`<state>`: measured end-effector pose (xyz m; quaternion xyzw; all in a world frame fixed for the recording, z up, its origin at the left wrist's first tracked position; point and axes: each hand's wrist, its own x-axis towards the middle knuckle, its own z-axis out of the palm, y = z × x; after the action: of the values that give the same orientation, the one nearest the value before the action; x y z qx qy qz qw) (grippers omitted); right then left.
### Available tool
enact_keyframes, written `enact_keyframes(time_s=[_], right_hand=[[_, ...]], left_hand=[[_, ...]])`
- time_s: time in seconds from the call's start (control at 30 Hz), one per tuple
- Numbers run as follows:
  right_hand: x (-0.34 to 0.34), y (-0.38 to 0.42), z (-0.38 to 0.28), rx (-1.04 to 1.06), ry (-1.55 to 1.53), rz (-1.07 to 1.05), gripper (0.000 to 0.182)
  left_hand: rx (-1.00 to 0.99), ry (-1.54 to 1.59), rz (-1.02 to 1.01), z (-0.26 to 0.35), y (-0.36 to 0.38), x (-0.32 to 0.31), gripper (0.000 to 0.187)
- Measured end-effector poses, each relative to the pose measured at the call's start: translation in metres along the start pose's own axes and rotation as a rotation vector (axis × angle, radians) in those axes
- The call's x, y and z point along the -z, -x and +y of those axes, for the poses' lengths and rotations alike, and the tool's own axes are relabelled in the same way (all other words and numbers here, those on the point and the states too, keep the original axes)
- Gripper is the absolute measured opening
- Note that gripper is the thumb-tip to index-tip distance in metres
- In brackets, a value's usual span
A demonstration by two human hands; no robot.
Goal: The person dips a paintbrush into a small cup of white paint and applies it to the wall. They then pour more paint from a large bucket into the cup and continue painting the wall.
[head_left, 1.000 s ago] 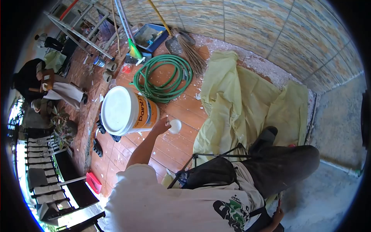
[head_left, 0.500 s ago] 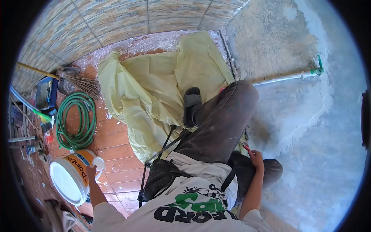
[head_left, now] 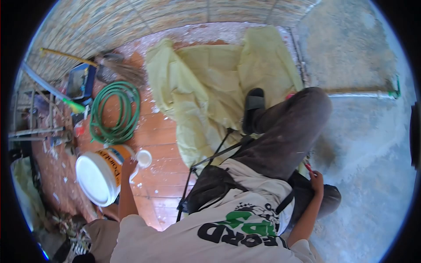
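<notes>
My left hand (head_left: 128, 167) is closed on a small white cup (head_left: 144, 158), held over the tiled floor just right of the paint bucket (head_left: 98, 175), whose white lid faces me. On the right, my right hand (head_left: 316, 179) grips a small tool with a red handle (head_left: 308, 167), close to my bent leg (head_left: 280, 140). The tool's far end is too small to make out. Beneath my sandal (head_left: 254, 107) lies a crumpled yellow sheet (head_left: 210, 74).
A coiled green hose (head_left: 115, 113) lies at the left, near a blue tray (head_left: 80, 82) and a broom (head_left: 125, 70). Thin black legs (head_left: 188, 188) stand beside me. A pipe (head_left: 359, 94) runs along the grey wall at the right.
The view has turned left, so most things appear farther right. My left hand and the cup have moved slightly away from the bucket. The red-handled tool stays in my right hand.
</notes>
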<state>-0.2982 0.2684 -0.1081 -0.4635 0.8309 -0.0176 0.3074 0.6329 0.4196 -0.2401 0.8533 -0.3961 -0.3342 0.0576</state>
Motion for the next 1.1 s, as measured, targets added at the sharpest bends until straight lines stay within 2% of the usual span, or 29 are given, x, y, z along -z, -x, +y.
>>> enact_keyframes(time_s=[0.07, 0.1, 0.13, 0.17, 0.2, 0.27, 0.4, 0.43, 0.5, 0.53, 0.57, 0.67, 0.83, 0.9, 1.1], right_hand=[[0.001, -0.003, 0.002, 0.021, 0.007, -0.024, 0.029], [0.001, -0.005, 0.004, 0.044, 0.019, -0.025, 0.028], [0.004, -0.001, -0.005, 0.019, -0.013, -0.044, 0.027], [0.001, -0.005, 0.002, 0.088, -0.028, -0.022, 0.026], [0.000, -0.007, 0.001, 0.074, -0.028, -0.029, 0.026], [0.002, -0.007, -0.002, 0.062, -0.039, -0.043, 0.025], [0.006, -0.002, -0.013, 0.075, -0.065, -0.016, 0.026], [0.004, -0.001, -0.012, 0.079, -0.074, -0.007, 0.026], [0.000, -0.004, -0.007, 0.098, -0.092, 0.003, 0.026], [0.002, -0.004, -0.009, 0.085, -0.087, -0.008, 0.026], [0.004, -0.003, -0.011, 0.072, -0.077, -0.021, 0.027], [0.003, -0.003, -0.010, 0.074, -0.074, -0.015, 0.027], [0.008, -0.003, -0.020, 0.080, -0.062, -0.040, 0.032], [0.008, -0.004, -0.020, 0.082, -0.071, -0.030, 0.029], [0.008, -0.008, -0.015, 0.072, -0.069, -0.040, 0.027]], left_hand=[[-0.088, -0.011, 0.106, 0.053, 0.026, 0.039, 0.032], [-0.068, -0.030, 0.118, 0.061, 0.030, 0.051, 0.032], [-0.094, 0.066, 0.175, 0.066, 0.034, 0.062, 0.029], [-0.125, 0.162, 0.234, 0.070, 0.039, 0.074, 0.025], [-0.116, 0.145, 0.247, 0.083, 0.048, 0.087, 0.025], [-0.048, 0.442, 0.260, 0.115, 0.068, 0.117, 0.020], [-0.057, 0.610, 0.365, 0.133, 0.103, 0.145, 0.018], [-0.060, 0.600, 0.365, 0.133, 0.108, 0.148, 0.018], [-0.123, 0.790, 0.647, 0.131, 0.118, 0.155, 0.012], [-0.121, 0.769, 0.656, 0.130, 0.125, 0.168, 0.007], [-0.068, 0.782, 0.757, 0.131, 0.131, 0.173, 0.008], [-0.011, 0.956, 0.814, 0.126, 0.146, 0.194, 0.014], [-0.050, 1.024, 0.918, 0.137, 0.160, 0.198, 0.015], [0.005, 1.104, 0.992, 0.134, 0.161, 0.200, 0.015], [-0.002, 1.200, 1.042, 0.133, 0.167, 0.200, 0.013]])
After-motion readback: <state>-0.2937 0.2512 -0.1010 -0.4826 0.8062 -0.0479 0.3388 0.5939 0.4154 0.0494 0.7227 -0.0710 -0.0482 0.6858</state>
